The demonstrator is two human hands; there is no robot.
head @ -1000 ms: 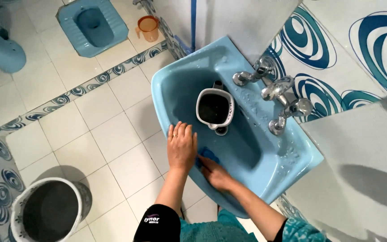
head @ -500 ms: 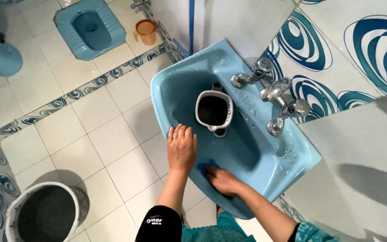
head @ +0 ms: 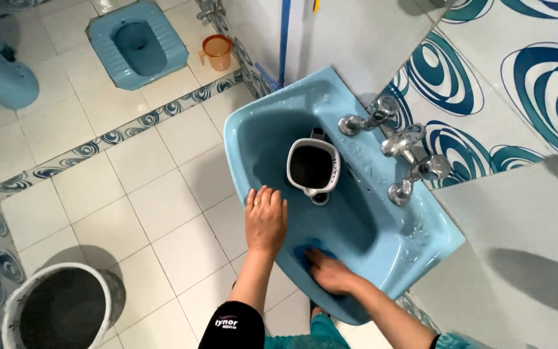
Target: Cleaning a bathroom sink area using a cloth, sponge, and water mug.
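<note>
Blue ceramic basin (head: 382, 249) runs lengthwise away from the person; left hand (head: 266, 221) lies flat, fingers spread, on its near-left rim, while right hand (head: 328, 271) presses a blue scrubber (head: 306, 249) just beside it, inside the near wall.

White floor tiles (head: 163, 200), blue swirl border strip (head: 117, 132); swirl-patterned wall tiles (head: 485, 71); blue squat toilet (head: 137, 42); soft daylight.
</note>
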